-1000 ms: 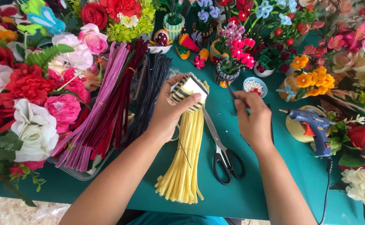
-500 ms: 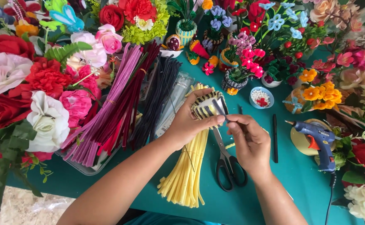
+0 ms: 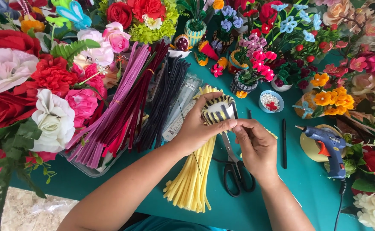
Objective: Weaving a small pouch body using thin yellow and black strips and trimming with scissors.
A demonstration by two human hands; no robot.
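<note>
**Striped pipe-cleaner piece, both hands on it now**

Holding a small black-and-yellow striped piece [image 3: 218, 112] in the left hand [image 3: 196, 128], fingers curled round it from the left and thumb hooked over the top, so closed on it pretty snugly. Pinching at its right edge with the right hand [image 3: 256, 147], thumb and forefinger pressed together on it, other fingers loosely folded under. Can't really tell whether anything thin is caught in that pinch.

Compared with a second ago: sitting lower and closer to the body now, hovering just above the top end of the yellow pipe cleaner bundle [image 3: 191, 179] and the scissors [image 3: 236, 169] on the teal table [image 3: 153, 188]. Right hand closing the gap too, well apart from the piece back then, touching it half a second ago and now.

Lying untouched off to the right: black pen [image 3: 284, 143] and blue glue gun [image 3: 328, 147]. Purple, maroon and black pipe cleaner bundles [image 3: 127, 102] resting left of the hands.
</note>
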